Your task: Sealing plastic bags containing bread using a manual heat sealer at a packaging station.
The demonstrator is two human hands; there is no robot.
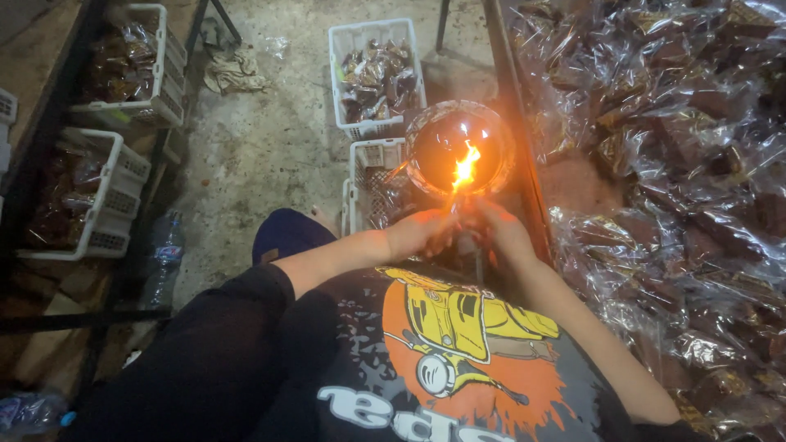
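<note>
Both hands meet just below the flame (465, 168). The left hand (422, 232) is curled closed around something thin, though what it pinches I cannot tell; the right hand (501, 229) is likewise closed beside it, its grip hidden. Behind the flame sits one round shiny bowl (426, 135). Two white crates lie on the flame's left: a far crate (352, 37) holding wrapped pieces and a near crate (366, 155) touching the bowl. To the flame's right, a table edge (512, 106) borders a heap of clear-wrapped brown packets (671, 123). Farther left, bare concrete floor (262, 147) lies open, with two more crates (115, 196) and one bottle (166, 255).
</note>
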